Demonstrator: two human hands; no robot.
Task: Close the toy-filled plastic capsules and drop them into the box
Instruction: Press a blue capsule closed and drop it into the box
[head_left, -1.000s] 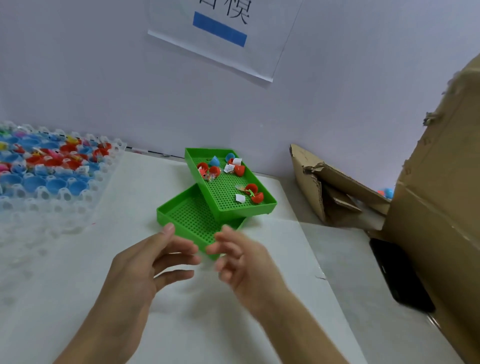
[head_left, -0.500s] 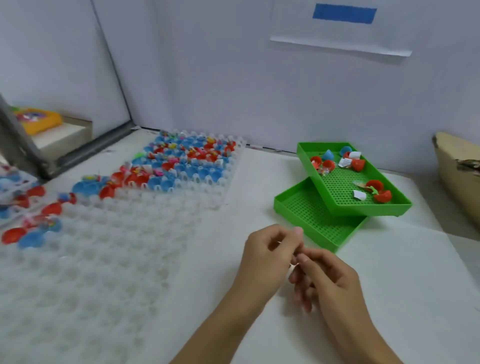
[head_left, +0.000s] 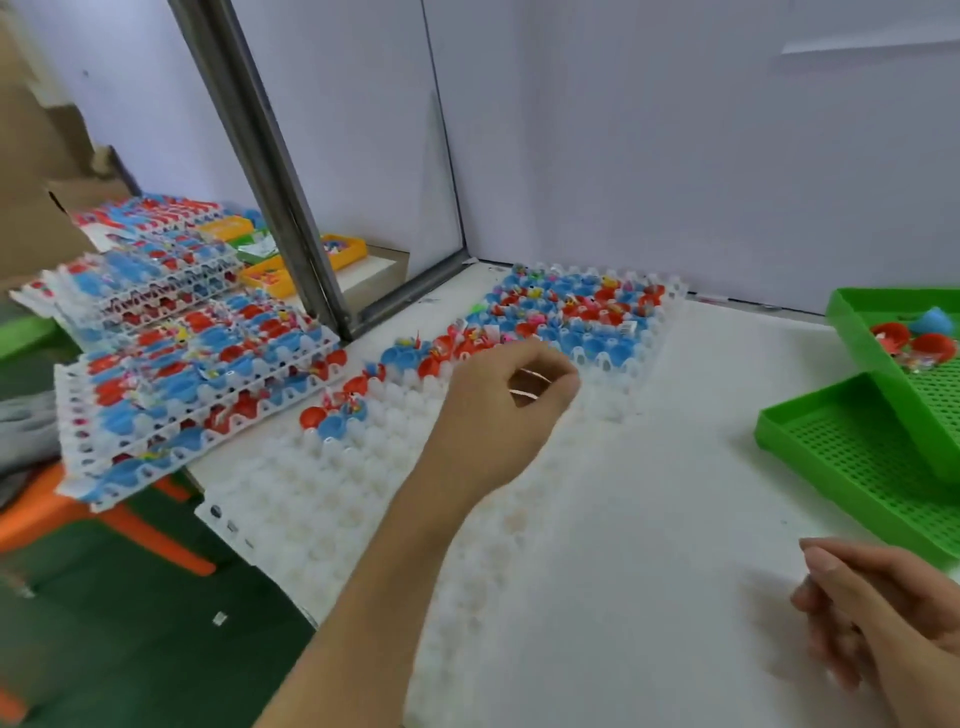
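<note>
A white dimpled tray lies on the table. Open red and blue capsule halves with small toys fill its far part, and a few more sit along its left side. My left hand hovers over the tray just short of the capsules, its fingers and thumb curved with nothing visible between them. Low at the right, my right hand rests on the table with loosely curled fingers and holds nothing. The box is out of view.
Two green perforated trays sit stacked at the right; the upper one holds a few capsule halves. Stacks of filled white trays stand left of the table on an orange stool. A metal post rises behind.
The view has swung left, away from the cardboard box. My hands, together half a second ago, have parted: the left has reached out over the capsule tray, the right has stayed low at the right.
</note>
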